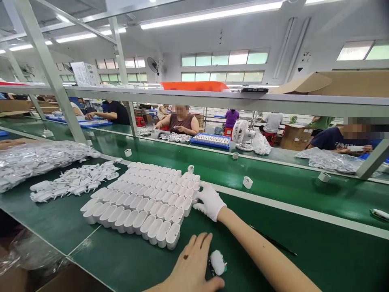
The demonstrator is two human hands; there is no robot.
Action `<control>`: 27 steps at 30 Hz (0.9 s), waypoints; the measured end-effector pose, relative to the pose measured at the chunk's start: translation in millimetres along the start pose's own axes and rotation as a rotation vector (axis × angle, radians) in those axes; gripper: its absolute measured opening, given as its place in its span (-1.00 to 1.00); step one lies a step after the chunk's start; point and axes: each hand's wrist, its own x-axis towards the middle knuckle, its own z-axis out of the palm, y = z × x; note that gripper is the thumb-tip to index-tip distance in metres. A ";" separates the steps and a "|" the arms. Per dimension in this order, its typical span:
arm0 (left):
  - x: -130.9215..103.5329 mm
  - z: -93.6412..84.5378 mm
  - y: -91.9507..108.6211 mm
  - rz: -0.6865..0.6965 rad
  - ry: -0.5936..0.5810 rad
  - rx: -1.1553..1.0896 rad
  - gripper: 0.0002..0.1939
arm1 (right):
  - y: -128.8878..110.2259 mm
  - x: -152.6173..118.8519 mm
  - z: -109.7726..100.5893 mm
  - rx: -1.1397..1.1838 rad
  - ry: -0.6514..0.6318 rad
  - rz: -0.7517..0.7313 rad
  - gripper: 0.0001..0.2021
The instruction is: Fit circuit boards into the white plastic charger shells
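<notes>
Rows of white oval plastic shells (136,200), open at the top, stand packed together on the green bench. My right hand (212,202), in a white glove, is at the block's right edge, thumb and fingers closed around the end of one shell (195,196). My bare left hand (194,259) is low over the bench in front of the block, fingers stretched out, holding nothing. Just right of its fingers lies a small white padded piece with a green circuit board (218,263), partly hidden behind the hand.
Loose white plastic parts (79,180) and a clear bag of parts (39,162) lie at left. Beyond, single shells (247,182) sit on the green belt (282,190). Black tweezers (273,241) lie beside my right forearm. A shelf rail (212,96) crosses above; people work opposite.
</notes>
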 end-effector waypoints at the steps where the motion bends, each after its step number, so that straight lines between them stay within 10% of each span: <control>1: -1.3 -4.2 -2.3 0.001 0.084 -0.031 -0.20 | 0.0 -2.5 -0.4 0.017 -0.027 -0.005 -0.76; 5: 4.8 -9.8 -14.6 0.061 0.349 -0.048 -0.29 | 3.4 -31.5 -23.8 0.108 -0.108 0.005 -0.88; 8: 20.1 -2.5 -15.5 0.132 0.299 -0.112 -0.26 | -3.5 -68.2 -52.2 0.286 -0.164 0.078 -0.87; 12: 45.6 6.8 1.8 0.218 0.160 -0.257 -0.47 | -27.9 -111.6 -72.3 0.405 0.023 0.486 -0.75; 16: 69.2 14.6 15.7 0.191 0.322 -0.299 -0.53 | -64.2 -124.0 -63.0 0.217 -0.028 0.859 -0.58; 20: 76.2 26.6 5.4 0.184 0.375 -0.279 -0.57 | -76.2 -129.1 -53.6 0.137 -0.316 0.696 -0.78; 27: 76.2 25.8 -11.7 0.106 0.316 -0.421 -0.55 | -47.0 -149.8 -59.1 0.133 -0.238 0.782 -0.20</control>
